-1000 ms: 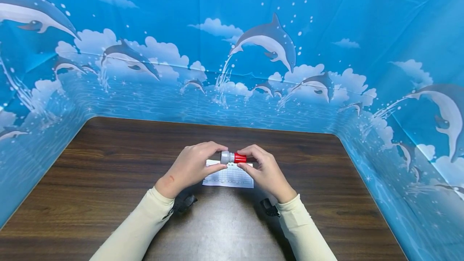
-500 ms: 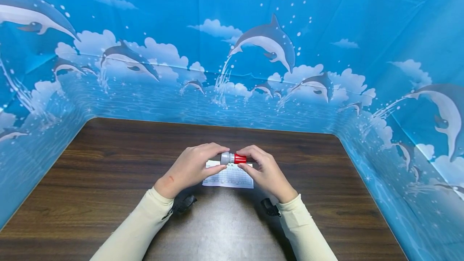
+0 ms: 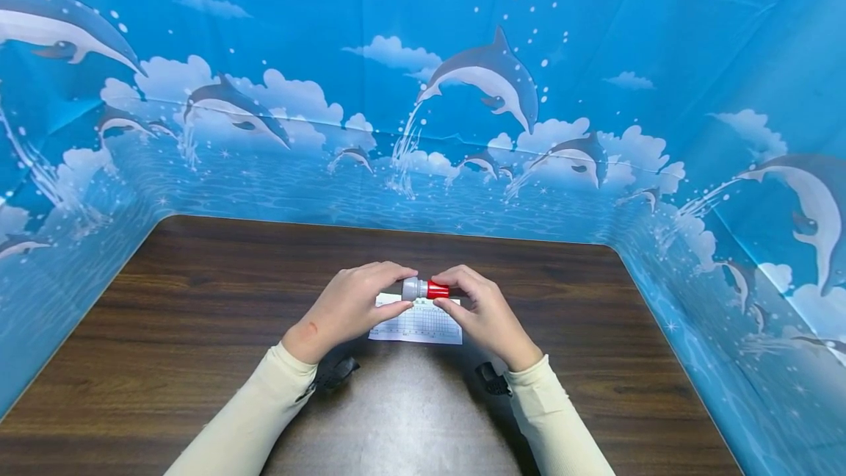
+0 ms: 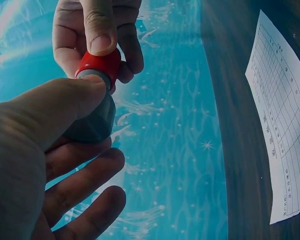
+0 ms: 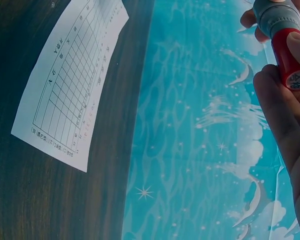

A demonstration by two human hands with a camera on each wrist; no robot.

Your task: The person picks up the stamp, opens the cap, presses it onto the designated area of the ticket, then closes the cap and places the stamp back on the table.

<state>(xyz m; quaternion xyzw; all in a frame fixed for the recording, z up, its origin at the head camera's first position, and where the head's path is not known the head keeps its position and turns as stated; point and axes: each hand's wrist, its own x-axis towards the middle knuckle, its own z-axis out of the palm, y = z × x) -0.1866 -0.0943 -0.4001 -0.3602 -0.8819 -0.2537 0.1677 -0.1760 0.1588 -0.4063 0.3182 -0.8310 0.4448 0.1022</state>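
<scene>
A small hand stamp, grey at one end and red at the other, is held level above a printed paper form. My left hand pinches the grey part between thumb and fingers. From the other side, my right hand grips the red part. In the right wrist view a round label with dark characters shows on the red end. The grey and red parts are joined, and the stamp's far side is hidden by fingers.
The form lies flat on a dark wooden table, its ruled grid facing up. A blue curtain printed with dolphins hangs along the table's back and sides. Dark wrist straps sit at both cuffs.
</scene>
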